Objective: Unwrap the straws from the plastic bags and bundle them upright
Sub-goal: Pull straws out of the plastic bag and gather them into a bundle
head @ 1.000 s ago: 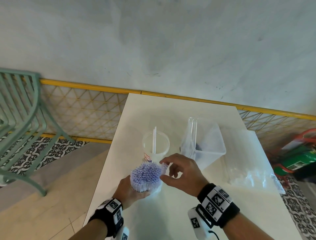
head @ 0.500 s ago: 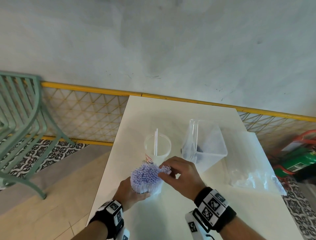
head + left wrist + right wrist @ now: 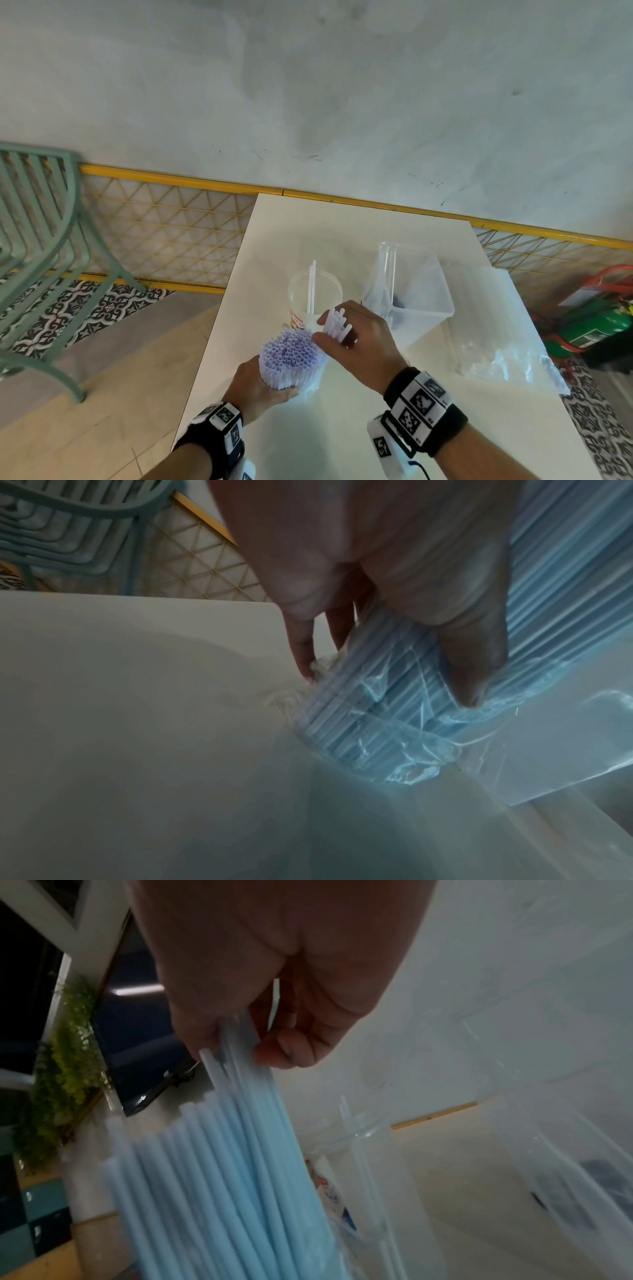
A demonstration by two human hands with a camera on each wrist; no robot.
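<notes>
A thick bundle of pale blue straws (image 3: 289, 353) stands upright on the white table (image 3: 342, 428), its lower part still in a crumpled clear plastic bag (image 3: 407, 723). My left hand (image 3: 255, 383) grips the bundle (image 3: 377, 696) low, through the bag. My right hand (image 3: 356, 337) pinches several straws (image 3: 337, 323) between thumb and fingers, lifted above the rest of the bundle (image 3: 219, 1191). Just behind stands a clear plastic cup (image 3: 315, 298) with one white straw (image 3: 311, 287) upright in it.
A clear plastic tub (image 3: 416, 291) lined with a bag stands right of the cup. An empty clear bag (image 3: 507, 339) lies at the table's right edge. A green chair (image 3: 44, 240) stands off to the left, and a yellow mesh fence (image 3: 164, 233) runs behind the table.
My right hand has taken hold of several straws at the bundle's right side and pulled them up and out above the rest. The left hand keeps its grip.
</notes>
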